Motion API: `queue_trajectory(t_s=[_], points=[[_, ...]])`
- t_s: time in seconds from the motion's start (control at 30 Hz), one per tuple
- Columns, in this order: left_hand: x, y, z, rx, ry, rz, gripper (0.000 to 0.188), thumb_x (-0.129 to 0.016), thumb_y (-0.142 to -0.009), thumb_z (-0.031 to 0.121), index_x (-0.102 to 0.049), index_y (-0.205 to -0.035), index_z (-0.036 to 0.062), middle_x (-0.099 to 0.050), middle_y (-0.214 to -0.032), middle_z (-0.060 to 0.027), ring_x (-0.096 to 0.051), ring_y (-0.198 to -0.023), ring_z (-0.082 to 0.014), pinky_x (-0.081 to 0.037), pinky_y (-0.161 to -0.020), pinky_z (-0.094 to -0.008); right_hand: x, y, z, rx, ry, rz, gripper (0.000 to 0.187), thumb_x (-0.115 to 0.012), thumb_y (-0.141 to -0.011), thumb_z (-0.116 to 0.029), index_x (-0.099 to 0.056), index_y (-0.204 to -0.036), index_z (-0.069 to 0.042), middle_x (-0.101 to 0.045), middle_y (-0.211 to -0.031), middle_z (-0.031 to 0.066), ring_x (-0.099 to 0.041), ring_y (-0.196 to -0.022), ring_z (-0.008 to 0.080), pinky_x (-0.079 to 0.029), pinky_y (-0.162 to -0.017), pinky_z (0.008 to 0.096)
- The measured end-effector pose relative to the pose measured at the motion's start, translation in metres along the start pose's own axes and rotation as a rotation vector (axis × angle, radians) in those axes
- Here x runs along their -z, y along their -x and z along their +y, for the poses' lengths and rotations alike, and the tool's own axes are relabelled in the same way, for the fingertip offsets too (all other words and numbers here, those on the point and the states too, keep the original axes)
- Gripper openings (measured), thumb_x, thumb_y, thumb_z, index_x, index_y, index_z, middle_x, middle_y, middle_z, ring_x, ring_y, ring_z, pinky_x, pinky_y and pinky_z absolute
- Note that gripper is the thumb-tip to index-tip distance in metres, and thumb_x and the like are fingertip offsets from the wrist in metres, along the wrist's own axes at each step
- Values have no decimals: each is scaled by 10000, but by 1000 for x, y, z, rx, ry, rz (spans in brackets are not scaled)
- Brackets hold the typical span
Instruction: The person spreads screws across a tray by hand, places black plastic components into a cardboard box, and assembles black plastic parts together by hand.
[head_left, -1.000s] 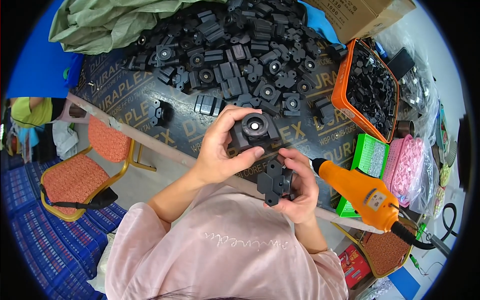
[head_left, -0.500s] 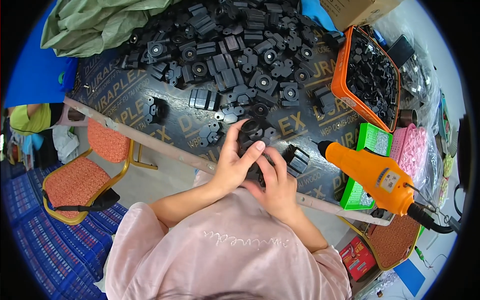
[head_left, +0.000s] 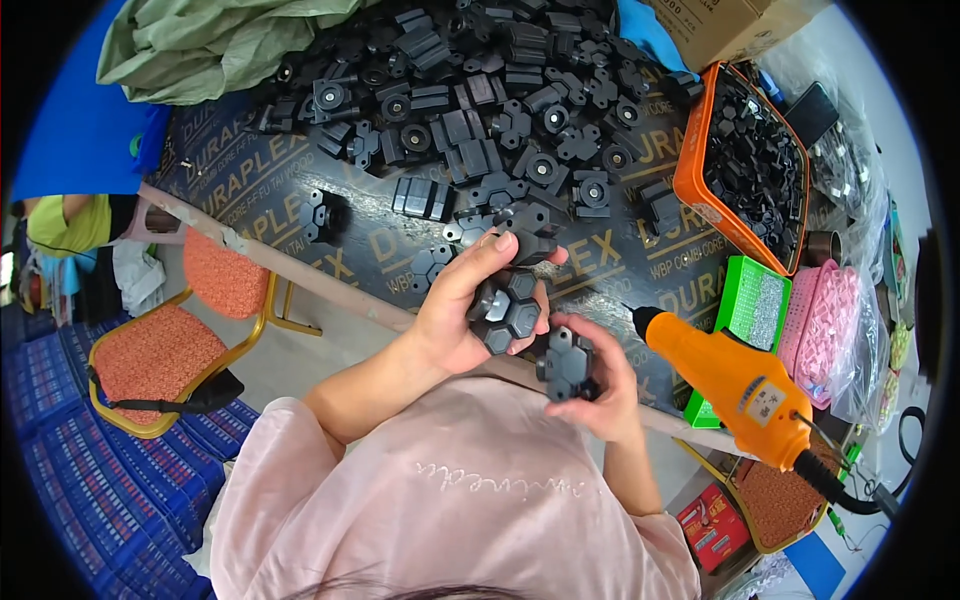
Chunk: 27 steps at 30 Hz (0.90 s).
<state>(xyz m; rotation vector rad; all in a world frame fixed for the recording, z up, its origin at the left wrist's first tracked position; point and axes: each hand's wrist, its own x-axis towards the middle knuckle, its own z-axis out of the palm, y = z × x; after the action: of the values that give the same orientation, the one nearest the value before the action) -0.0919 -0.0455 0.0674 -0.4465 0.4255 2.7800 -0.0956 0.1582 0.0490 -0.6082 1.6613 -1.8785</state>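
Note:
My left hand is closed around two black plastic parts. A black part with hexagonal faces lies against its palm and fingers, and a black lobed part sticks out above, by the thumb. Just to the right, my right hand grips another black lobed part with small holes, between thumb and fingers. The two hands are slightly apart at the table's near edge. Beyond them lie a ribbed black part and a light-catching lobed part.
A heap of black parts covers the far table. To the right are an orange electric screwdriver, an orange bin of small black pieces, green trays with small metal pieces and a pink basket. Chairs stand at left.
My hands have separated, the right moving right and nearer with a lobed part. The blocky black part that lay beside the right hand is gone from its spot. The view has shifted slightly.

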Motion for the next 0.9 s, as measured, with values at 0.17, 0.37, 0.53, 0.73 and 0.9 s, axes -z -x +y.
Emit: queue_trajectory(t_s=[0.17, 0.37, 0.53, 0.73, 0.9], points=[[-7, 4, 3, -48, -84, -5, 347, -494, -878, 307, -440, -1087, 36, -573, -849, -124, -590, -577, -212, -432, -368, -281, -14, -21, -3, 187, -323, -16, 874, -822, -557, -80, -340, -1284, -21, -333, -1322, 218, -405, -1168, 238, -383, -922, 335], [-12, 10, 11, -163, -177, 9, 392, -514, -868, 275, -421, -1151, 20, -582, -866, -137, -596, -584, -213, -456, -384, -281, -13, -26, -6, 195, -274, -56, 882, -825, -544, -68, -345, -1283, -26, -315, -1335, 209, -422, -1129, 208, -400, -892, 304], [-13, 11, 9, -160, -136, -18, 395, -515, -866, 238, -397, -1172, 19, -551, -1008, -158, -596, -613, -216, -500, -475, -307, -14, -25, -6, 197, -348, -40, 887, -826, -537, -56, -350, -1285, -39, -312, -1342, 200, -427, -1130, 192, -403, -887, 293], [-11, 11, 8, -162, -118, -35, 408, -525, -860, 205, -370, -1194, 30, -496, -1120, -171, -589, -673, -205, -526, -579, -338, -14, -24, -3, 195, -394, -30, 886, -826, -533, -49, -354, -1283, -45, -311, -1345, 199, -440, -1129, 189, -400, -896, 295], [-17, 13, 7, -170, -146, -15, 444, -536, -855, 193, -340, -1226, 46, -472, -1151, -167, -583, -697, -189, -530, -599, -338, -13, -21, -4, 188, -368, -27, 897, -826, -523, -33, -351, -1284, -38, -307, -1347, 198, -439, -1130, 189, -392, -906, 304]])
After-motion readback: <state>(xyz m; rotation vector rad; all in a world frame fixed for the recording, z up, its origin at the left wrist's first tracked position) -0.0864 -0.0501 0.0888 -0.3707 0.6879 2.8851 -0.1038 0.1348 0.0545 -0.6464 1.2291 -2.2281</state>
